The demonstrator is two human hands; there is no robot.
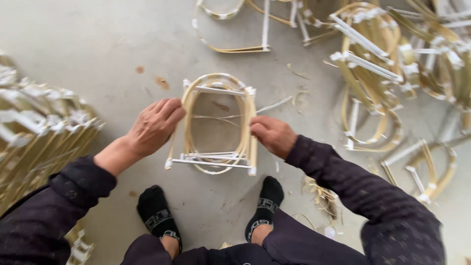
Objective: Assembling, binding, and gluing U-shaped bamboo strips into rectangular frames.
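A grey concrete floor [108, 44] fills the view. Beyond the bamboo hoop frame [216, 125], more frames pile [392, 59], cut off by the edge. The left hand [154, 126] and right hand [273, 135] pinch the frame's sides above black-socked feet [157, 211]; fingertips are hidden.

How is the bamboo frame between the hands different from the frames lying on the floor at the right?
The held bamboo frame is gripped at both sides by the left hand and right hand; the floor frames lie untouched. The held frame is single and apart; the floor frames overlap in a loose heap. Both have pale curved bamboo strips fixed to white bars.
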